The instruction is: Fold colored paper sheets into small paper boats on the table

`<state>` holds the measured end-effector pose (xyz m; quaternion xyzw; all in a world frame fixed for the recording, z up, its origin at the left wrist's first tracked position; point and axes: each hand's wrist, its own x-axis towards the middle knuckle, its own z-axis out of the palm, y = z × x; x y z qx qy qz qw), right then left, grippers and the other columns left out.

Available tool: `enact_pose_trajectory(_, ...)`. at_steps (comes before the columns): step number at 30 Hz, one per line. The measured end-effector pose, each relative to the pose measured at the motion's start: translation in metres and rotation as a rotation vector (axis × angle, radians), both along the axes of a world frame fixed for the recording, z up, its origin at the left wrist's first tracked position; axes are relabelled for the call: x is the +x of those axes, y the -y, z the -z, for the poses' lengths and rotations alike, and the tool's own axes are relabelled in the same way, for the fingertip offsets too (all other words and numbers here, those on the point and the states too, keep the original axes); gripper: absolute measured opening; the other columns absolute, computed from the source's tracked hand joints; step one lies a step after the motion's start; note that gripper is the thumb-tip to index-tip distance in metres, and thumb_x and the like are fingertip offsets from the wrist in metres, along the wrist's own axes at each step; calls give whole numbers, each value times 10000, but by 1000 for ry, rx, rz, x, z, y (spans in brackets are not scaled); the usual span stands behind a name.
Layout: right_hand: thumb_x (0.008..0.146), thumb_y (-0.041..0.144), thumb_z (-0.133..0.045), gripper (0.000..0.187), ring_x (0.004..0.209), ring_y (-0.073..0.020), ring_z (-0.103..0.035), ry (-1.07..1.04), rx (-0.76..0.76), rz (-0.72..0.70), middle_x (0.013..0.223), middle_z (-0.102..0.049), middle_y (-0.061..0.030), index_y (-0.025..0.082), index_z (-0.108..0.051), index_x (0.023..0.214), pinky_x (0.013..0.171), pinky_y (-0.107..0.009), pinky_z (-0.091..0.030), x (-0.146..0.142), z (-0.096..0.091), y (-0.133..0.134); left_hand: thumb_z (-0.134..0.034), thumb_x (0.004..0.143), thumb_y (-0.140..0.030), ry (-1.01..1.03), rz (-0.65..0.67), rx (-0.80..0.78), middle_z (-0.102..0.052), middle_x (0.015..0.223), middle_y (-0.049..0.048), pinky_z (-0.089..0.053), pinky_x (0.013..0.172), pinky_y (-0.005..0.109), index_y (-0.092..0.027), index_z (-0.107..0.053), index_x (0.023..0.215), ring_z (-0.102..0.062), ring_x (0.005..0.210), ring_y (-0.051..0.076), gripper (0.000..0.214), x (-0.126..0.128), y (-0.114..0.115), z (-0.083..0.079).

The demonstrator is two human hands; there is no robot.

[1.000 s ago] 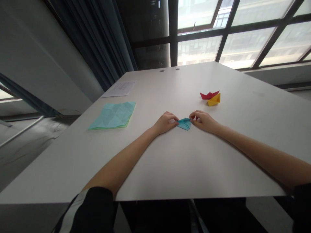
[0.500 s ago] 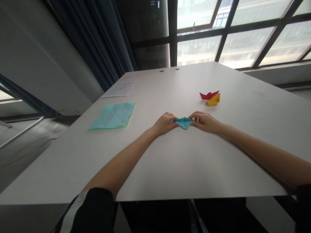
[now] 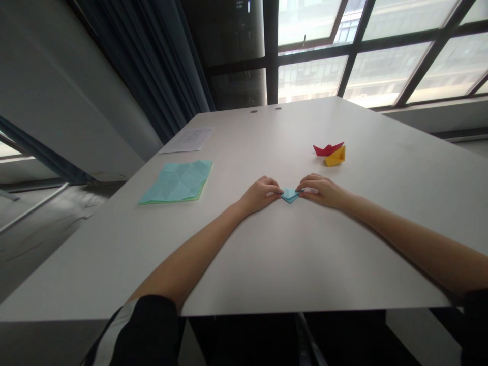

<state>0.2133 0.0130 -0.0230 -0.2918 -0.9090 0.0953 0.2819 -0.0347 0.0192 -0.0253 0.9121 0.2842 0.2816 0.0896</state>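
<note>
pinching folded blue paper (image 3: pixel 290 196), 2 hands (image 3: pixel 262 194) (image 3: pixel 321 191) at opposite ends, white table (image 3: pixel 290 259) below

Blue curtain (image 3: pixel 152 56), dark-framed window (image 3: pixel 312 79), printed sheet (image 3: pixel 188 140), white table (image 3: pixel 263 264)

Daylight is pouring through the window (image 3: pixel 312 79), its panes glaring nearly white. The curtain (image 3: pixel 152 61) and wall (image 3: pixel 57 76) are sinking into dimness, while the desk (image 3: pixel 244 254) is showing a pale sheen. A soft shadow is lying along the right forearm (image 3: pixel 404 238). Wide-angle distortion is stretching the edges; folds in the blue paper (image 3: pixel 290 195) are looking slightly soft.
</note>
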Motion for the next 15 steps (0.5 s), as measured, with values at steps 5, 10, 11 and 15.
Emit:
enact_pose_trajectory(5, 832, 310, -508, 189, 810, -185, -556, 23, 32, -19, 843, -622, -78, 209, -658, 888, 756, -328, -464, -2, 0, 0, -508, 838, -239, -85, 37, 37, -654, 888, 54, -453, 784, 271, -202, -681, 873, -563, 842, 142, 180, 2, 4, -4)
enact_pose_trajectory(10, 839, 313, -489, 202, 761, -188, -551, 26, 25, 47, 778, -622, -74, 194, -647, 794, 724, -329, -456, -9, -2, 5, -498, 832, -285, -207, -67, 82, -648, 843, 50, -448, 776, 296, -195, -675, 840, -568, 828, 164, 198, 11, 16, -13)
enact_pose_trajectory(11, 836, 312, -492, 196, 753, -189, -549, 24, 21, 72, 773, -618, -74, 193, -642, 794, 718, -329, -454, -10, -2, 6, -493, 834, -323, -222, -116, 83, -644, 838, 54, -448, 769, 303, -190, -671, 831, -566, 824, 171, 223, 14, 19, -14)
enact_pose_trajectory(15, 827, 316, -504, 206, 764, -189, -549, 35, -3, 132, 811, -606, -74, 198, -644, 920, 743, -334, -453, -14, -1, 8, -479, 829, -420, -289, -272, 119, -618, 889, 77, -442, 718, 315, -184, -644, 930, -552, 850, 202, 305, 25, 28, -15)
